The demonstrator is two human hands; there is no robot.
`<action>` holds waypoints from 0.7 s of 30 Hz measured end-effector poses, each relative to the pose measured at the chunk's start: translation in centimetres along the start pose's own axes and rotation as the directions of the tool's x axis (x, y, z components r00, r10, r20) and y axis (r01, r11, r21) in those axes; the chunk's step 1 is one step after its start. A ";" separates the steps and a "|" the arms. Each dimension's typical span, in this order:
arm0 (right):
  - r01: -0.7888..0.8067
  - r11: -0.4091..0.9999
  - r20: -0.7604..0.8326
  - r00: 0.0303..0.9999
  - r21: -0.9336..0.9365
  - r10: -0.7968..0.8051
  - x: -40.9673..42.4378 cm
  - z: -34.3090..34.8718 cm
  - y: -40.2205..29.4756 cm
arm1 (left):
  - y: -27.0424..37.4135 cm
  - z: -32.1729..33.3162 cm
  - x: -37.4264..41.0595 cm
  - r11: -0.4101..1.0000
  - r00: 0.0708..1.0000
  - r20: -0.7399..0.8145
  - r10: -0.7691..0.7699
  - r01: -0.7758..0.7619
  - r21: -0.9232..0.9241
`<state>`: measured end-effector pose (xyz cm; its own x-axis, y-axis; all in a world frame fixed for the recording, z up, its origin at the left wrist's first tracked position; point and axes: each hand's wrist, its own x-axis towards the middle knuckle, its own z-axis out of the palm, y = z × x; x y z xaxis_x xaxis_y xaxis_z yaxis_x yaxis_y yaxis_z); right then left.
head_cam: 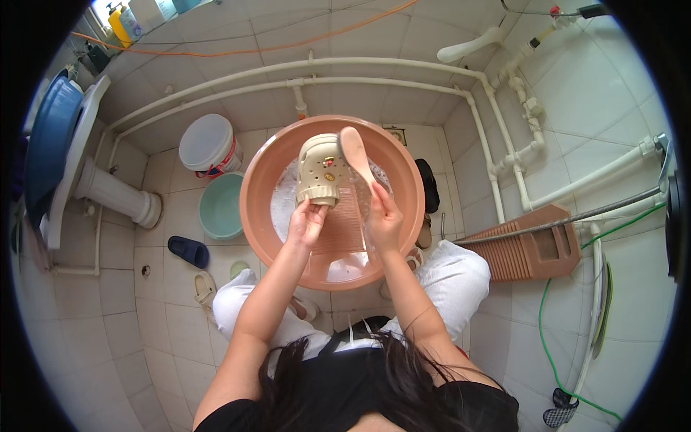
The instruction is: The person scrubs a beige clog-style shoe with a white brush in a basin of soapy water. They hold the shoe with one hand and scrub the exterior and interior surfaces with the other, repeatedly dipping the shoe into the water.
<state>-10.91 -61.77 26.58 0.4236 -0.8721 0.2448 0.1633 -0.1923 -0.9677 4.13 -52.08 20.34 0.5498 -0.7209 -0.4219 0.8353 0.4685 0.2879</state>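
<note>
Over a large pink plastic basin [251, 216], my left hand [309, 222] grips a beige clog [318, 167] by its lower end, with the fingers partly hidden by the shoe. The clog has holes, a ribbed band and small charms on its upper. My right hand [384, 217] is closed round the handle of a pink scrubbing brush [355, 151]. The brush head is at the clog's right side; its bristles are mostly hidden. Soapy water [283, 200] lies in the basin. Below the clog, a ribbed washboard surface [343, 229] shows inside the basin.
Left of the basin are a green basin [221, 208], a lidded white bucket [207, 141], a navy slipper [188, 251] and a beige clog [204, 289]. Black footwear [426, 185] lies on the right. A brown washboard [540, 243] leans near the pipes, crossed by a metal hose [567, 218].
</note>
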 end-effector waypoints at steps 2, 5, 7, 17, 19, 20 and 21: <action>-0.026 1.000 -0.047 0.999 0.004 0.026 -1.3 -0.7 1.2 | -0.1 0.7 -0.3 1.000 1.000 -0.025 -0.009 0.009 -0.007; -0.039 0.999 -0.068 0.997 -0.016 0.038 -2.0 -0.9 0.1 | -0.4 0.1 -0.5 1.000 1.000 -0.010 0.009 -0.009 0.025; -0.014 0.999 -0.066 0.998 0.028 0.016 -1.3 -0.6 -0.8 | -0.4 0.4 -0.5 0.999 1.000 0.004 0.001 -0.001 0.034; -0.008 1.000 -0.051 0.999 -0.007 0.007 -1.2 -0.7 0.5 | 0.0 0.7 -0.6 1.000 0.999 -0.032 -0.001 0.002 0.030; -0.048 0.999 -0.079 0.996 0.001 0.048 -1.8 -1.8 0.6 | -0.2 0.5 -0.6 1.000 1.000 -0.024 0.009 -0.008 0.030; -0.094 0.996 -0.089 0.992 0.007 0.095 -2.1 -2.2 1.0 | 0.2 -0.2 -0.2 1.000 1.000 -0.010 0.008 -0.008 0.013; -0.138 0.990 -0.097 0.986 0.016 0.139 -2.1 -2.5 1.1 | 0.4 0.1 -0.1 1.000 1.000 0.007 0.010 -0.010 -0.004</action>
<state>-13.80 -61.30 24.89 0.3534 -0.9300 0.1010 0.1171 -0.0631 -0.9911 4.40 -51.88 20.62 0.5580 -0.7198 -0.4129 0.8298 0.4775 0.2890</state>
